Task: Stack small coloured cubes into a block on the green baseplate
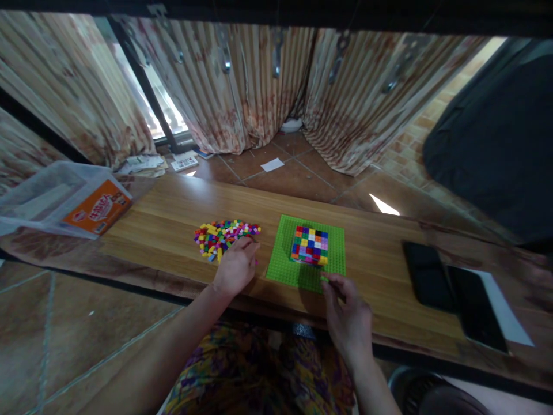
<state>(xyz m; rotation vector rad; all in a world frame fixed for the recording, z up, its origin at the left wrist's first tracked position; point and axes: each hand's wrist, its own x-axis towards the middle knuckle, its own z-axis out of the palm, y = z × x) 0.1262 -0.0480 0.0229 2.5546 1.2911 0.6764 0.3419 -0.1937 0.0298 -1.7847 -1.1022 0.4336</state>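
A block of multicoloured toy bricks (pixel 311 242), with a checkered top, stands on a green baseplate (pixel 283 253). My right hand (pixel 349 308) is at the plate's near right corner, thumb and fingertips closed on a small green toy brick (pixel 324 279). To the left, loose toy bricks (pixel 216 235) of many colours lie heaped on the wooden table. My left hand (pixel 237 264) rests at the near right side of this heap, its fingers bent together. Whatever its fingertips hold, if anything, is hidden.
A clear plastic bin (pixel 56 193) with an orange label stands at the table's left end. Toward the right lie two dark phone-like slabs (pixel 427 275) and a white sheet (pixel 503 308). Curtains (pixel 254 92) hang beyond the table (pixel 173 222); a dark covered shape (pixel 496 138) is at right.
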